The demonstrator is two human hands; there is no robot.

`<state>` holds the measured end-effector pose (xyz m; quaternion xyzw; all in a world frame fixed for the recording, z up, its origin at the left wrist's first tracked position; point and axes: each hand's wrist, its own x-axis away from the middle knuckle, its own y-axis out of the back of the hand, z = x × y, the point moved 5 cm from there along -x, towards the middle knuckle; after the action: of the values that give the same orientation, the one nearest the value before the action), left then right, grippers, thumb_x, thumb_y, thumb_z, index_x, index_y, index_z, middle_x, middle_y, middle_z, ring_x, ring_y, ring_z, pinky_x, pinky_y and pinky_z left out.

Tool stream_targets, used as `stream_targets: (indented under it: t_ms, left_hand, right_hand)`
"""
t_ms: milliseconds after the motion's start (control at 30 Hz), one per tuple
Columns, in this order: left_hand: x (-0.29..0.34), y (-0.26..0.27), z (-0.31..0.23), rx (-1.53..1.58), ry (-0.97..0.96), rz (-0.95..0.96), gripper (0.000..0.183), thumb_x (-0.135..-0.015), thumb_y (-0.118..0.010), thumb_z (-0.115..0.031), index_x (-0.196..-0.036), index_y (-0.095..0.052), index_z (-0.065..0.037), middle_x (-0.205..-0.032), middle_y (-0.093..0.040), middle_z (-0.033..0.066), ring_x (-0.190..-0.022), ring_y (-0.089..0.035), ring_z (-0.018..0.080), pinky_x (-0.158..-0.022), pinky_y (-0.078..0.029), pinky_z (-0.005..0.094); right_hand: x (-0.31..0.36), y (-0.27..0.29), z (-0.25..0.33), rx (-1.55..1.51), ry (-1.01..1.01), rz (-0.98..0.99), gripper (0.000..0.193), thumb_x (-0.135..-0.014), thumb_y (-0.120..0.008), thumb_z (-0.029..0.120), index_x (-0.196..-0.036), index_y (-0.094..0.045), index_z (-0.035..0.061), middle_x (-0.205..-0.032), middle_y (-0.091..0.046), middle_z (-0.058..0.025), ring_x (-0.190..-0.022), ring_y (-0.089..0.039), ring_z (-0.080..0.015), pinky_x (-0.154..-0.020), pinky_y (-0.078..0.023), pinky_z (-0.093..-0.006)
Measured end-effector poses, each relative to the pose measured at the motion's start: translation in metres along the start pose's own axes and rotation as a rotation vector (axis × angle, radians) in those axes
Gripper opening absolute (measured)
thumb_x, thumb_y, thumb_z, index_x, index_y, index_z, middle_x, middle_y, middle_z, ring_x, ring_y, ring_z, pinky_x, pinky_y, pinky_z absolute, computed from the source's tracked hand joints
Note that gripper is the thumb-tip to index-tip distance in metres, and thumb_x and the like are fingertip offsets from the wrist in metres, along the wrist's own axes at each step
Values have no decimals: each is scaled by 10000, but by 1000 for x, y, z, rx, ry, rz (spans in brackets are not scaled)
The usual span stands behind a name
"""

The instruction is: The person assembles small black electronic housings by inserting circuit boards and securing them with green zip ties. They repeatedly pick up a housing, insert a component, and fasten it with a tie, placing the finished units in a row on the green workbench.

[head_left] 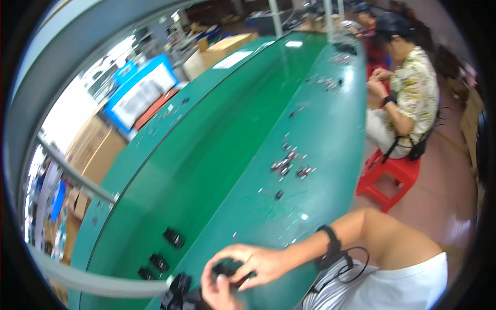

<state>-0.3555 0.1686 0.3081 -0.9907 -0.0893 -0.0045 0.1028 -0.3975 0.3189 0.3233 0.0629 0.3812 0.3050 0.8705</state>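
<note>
Near the bottom edge, my right hand (261, 263) is closed around a dark plastic part (226, 268), with its fingers curled over the top. My left hand (219, 297) meets it from below, thumb raised, fingers against the same part; much of this hand is cut off by the picture's edge. The hands hide most of the part, so its exact kind is unclear. Just left of them lies a cluster of black parts (180, 289). Farther left, several black housings (174, 237) rest on the green belt (206, 191).
Small wired components (285, 163) and scraps lie on the green worktop (330, 170). A grey post (103, 281) crosses at lower left. Cardboard boxes (95, 147) and a blue-edged bin (142, 93) stand beyond the belt. A co-worker (408, 93) sits on a red stool (390, 173).
</note>
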Motion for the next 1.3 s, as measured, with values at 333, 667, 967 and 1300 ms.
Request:
stream_targets:
  t_ms: [333, 667, 967, 1300]
  left_hand:
    - [6, -19, -10, -105, -19, -116, 514, -1016, -591, -137, -1460, -381, 15, -1381, -518, 199, -1187, -558, 286, -1003, -476, 389]
    - [9, -14, -7, -80, -67, -105, 495, -1021, -593, -181, -1444, -409, -2, -1378, -519, 217, -1160, -568, 291, -969, -494, 394]
    - [12, -25, -22, -135, -1, -70, 576, -1013, -593, -141, -1515, -345, -9, -1454, -448, 255, -1244, -521, 322, -1033, -457, 408]
    - [8, -14, -10, 34, -78, -92, 388, -1042, -559, -207, -1359, -486, 4, -1294, -564, 152, -1134, -574, 253, -970, -481, 371]
  right_hand:
    - [-2, 7, -3, -89, -86, 40, 245, -763, -797, 179, -931, -738, 10, -1400, -538, -231, -1168, -588, -406, -968, -488, -458]
    - [4, 7, 8, -5, -8, -88, 261, -793, -790, 221, -925, -706, 12, -1400, -537, -228, -1190, -562, -419, -976, -479, -476]
    - [-5, 7, 1, -34, 25, -3, 267, -761, -812, 230, -942, -766, 39, -1396, -539, -236, -1245, -520, -427, -1019, -436, -502]
    - [-12, 6, -3, -103, -24, -33, 217, -773, -812, 231, -881, -760, 50, -1412, -550, -215, -1250, -556, -391, -1012, -468, -468]
